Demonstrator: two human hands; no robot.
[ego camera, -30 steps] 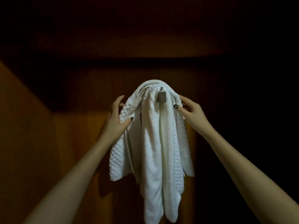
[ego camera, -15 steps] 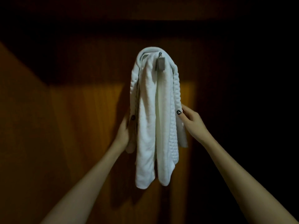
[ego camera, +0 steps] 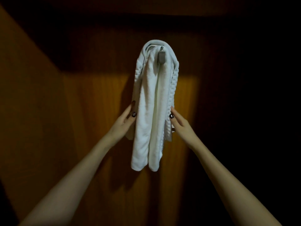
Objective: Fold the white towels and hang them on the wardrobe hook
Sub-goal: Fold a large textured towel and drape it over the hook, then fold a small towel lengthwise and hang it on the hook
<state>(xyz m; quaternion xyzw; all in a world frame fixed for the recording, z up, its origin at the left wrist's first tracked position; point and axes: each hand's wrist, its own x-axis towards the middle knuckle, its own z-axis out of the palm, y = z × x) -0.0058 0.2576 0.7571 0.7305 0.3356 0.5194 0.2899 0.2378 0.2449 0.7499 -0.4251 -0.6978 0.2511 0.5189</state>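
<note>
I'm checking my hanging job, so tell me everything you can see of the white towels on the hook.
The white towels hang draped over a small metal hook on the wooden wardrobe panel, gathered into a long narrow bundle. A plush terry layer faces front; a waffle-textured layer shows along both edges. The lower ends hang free in two rounded lobes. The left hand and right hand touch its side edges at mid-height, fingers fairly straight.
</note>
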